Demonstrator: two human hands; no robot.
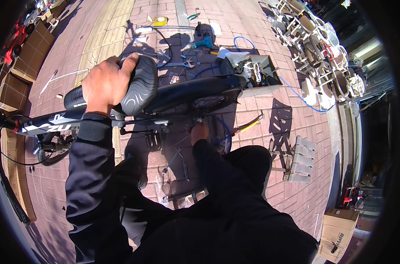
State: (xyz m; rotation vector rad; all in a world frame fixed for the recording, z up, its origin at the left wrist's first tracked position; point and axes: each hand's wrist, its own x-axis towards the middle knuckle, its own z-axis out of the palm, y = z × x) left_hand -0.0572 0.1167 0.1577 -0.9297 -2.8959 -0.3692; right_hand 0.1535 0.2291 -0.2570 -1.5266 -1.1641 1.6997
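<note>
L hand point(106, 83) clenched on bike saddle point(138, 86) rear edge | R hand point(200, 132) at rear wheel point(195, 99) hub, fingers hidden (can't tell) | tools point(182, 64) strewn on brick paving point(253, 110) beyond; open paving to the R.

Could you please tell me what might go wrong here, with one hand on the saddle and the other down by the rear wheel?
1. The right hand sits close to the black spoked rear wheel; if the wheel turns, fingers could be caught.
2. Only the left hand, gripping the black padded saddle, steadies the bicycle; it might tip.
3. Loose metal spanners lie on the brick paving, a possible trip hazard.
</note>
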